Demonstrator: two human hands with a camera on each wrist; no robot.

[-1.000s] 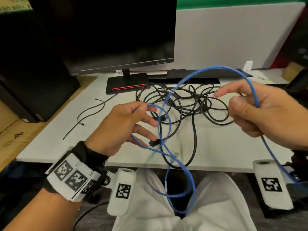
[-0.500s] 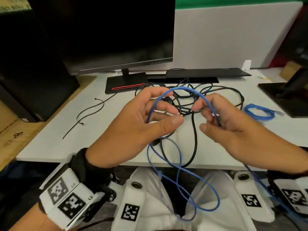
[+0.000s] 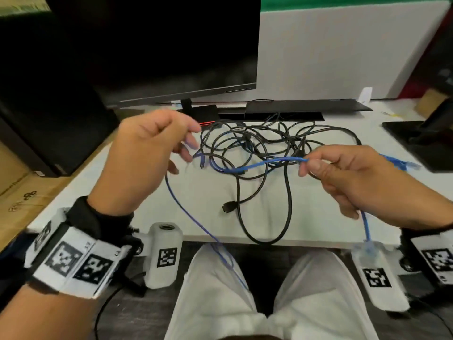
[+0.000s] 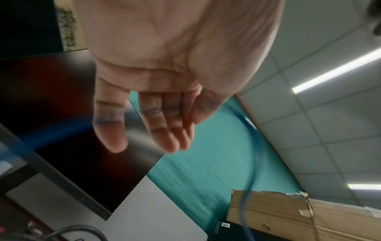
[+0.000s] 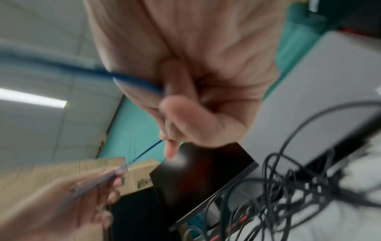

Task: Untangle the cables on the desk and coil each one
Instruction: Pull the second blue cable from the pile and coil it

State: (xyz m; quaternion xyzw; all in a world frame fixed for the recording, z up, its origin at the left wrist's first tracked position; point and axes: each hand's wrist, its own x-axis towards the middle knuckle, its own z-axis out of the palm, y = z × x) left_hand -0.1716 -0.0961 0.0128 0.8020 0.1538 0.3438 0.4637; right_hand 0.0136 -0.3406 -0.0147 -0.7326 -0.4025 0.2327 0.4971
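A thin blue cable runs taut between my two hands above the desk. My left hand pinches it at thumb and fingers; from there it drops over the desk edge onto my lap. My right hand pinches the other part. Its tail leaves the bottom of the fist, ending in a clear plug. Under the hands lies a tangle of black cables, with one black plug pointing at me.
A second blue cable lies bunched on the white desk, partly behind my right hand. A monitor and a flat black device stand behind the tangle. Another black stand is at far right, cardboard boxes at left.
My hands were close together over the tangle with a blue loop between them. They have moved apart, left hand to the left and right hand to the right, pulling the blue cable straight.
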